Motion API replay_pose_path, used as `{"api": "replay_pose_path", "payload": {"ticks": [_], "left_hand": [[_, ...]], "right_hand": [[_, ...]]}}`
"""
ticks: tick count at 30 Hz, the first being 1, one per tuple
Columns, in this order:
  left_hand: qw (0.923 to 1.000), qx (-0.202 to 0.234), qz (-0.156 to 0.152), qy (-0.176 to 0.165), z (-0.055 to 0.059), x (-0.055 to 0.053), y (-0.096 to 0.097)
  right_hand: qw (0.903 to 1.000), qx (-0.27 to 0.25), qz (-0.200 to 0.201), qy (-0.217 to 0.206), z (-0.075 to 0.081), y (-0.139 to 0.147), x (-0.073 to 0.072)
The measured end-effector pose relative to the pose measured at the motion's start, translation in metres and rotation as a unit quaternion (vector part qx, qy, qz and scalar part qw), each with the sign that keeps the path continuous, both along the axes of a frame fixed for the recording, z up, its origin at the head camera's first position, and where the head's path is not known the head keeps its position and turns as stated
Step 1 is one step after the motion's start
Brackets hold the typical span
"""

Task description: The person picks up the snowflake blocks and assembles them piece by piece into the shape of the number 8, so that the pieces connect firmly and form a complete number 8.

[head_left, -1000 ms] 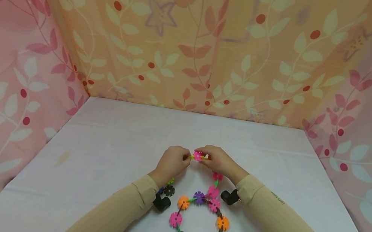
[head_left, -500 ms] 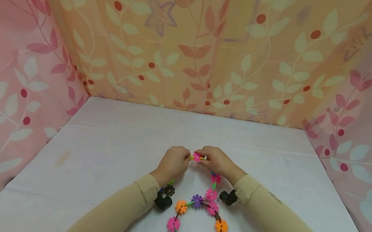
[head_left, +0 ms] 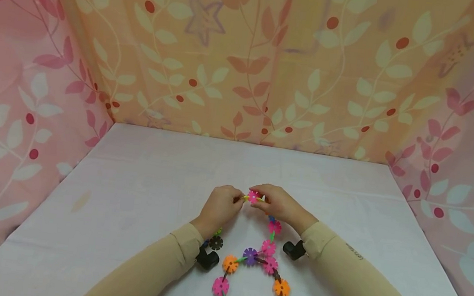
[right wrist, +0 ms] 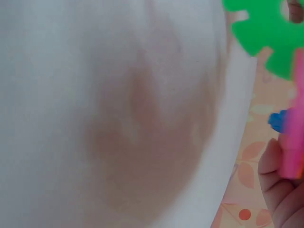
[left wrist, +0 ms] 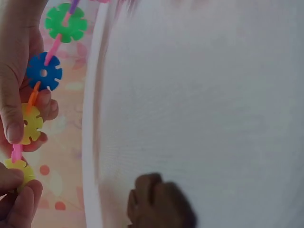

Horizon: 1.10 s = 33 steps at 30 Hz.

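In the head view, my left hand (head_left: 219,208) and right hand (head_left: 282,205) meet over the table, a pink snowflake disc (head_left: 253,197) between their fingertips. The left wrist view shows that disc edge-on, slotted between two yellow discs. My left fingers pinch the end yellow disc (left wrist: 24,172). My right thumb and fingers grip the other yellow disc (left wrist: 34,122). From there the chain runs on through a blue disc (left wrist: 43,72) and a green disc (left wrist: 66,23). In the right wrist view a large green disc (right wrist: 270,28) and a pink one seen edge-on fill the right side.
A ring of linked discs lies in front, with an orange disc (head_left: 281,288) and a purple disc (head_left: 250,256) in it. The strand from my right hand joins it. A dark disc (head_left: 216,243) lies by my left wrist. Black wrist cameras (head_left: 294,249) hang below both sleeves.
The ring has slid slightly toward the front edge of the view. Both hands stay nearly in place, still holding the pieces around the pink disc.
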State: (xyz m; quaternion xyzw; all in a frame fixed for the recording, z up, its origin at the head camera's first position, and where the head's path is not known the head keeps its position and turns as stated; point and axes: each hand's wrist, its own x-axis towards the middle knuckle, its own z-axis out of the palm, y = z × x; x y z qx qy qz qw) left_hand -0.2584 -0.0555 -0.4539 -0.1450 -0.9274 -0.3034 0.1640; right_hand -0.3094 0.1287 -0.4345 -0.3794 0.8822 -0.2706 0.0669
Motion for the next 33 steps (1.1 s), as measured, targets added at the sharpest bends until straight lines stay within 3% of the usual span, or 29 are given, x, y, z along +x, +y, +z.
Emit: {"api": "replay_pose_path", "payload": {"ticks": [5,15,19,22,26,30,33], "left_hand": [[0.9999,-0.016,0.001,0.000,0.001,0.002,0.000],[0.9958,-0.061,-0.017,0.066,-0.002,0.002,0.001],[0.9952,-0.071,-0.022,0.065,-0.003,0.001,0.003],[0.9971,-0.063,-0.025,0.035,-0.005,0.000,0.003],[0.9969,-0.049,-0.026,-0.056,-0.001,-0.001,0.001],[0.9886,-0.048,-0.022,-0.141,0.010,0.005,-0.004],[0.9764,-0.080,-0.049,-0.195,0.021,0.016,-0.005]], "right_hand": [[0.9999,0.007,-0.001,0.013,-0.002,-0.002,0.002],[0.9980,0.025,0.024,0.053,-0.002,-0.008,0.006],[0.9967,0.049,0.022,0.060,-0.002,-0.007,0.007],[0.9968,0.053,0.020,0.056,-0.004,-0.005,0.006],[0.9974,0.058,0.008,0.041,-0.004,-0.002,0.006],[0.9973,0.068,-0.013,0.025,-0.005,0.000,0.001],[0.9970,0.072,-0.021,0.019,-0.006,0.003,-0.003]]}}
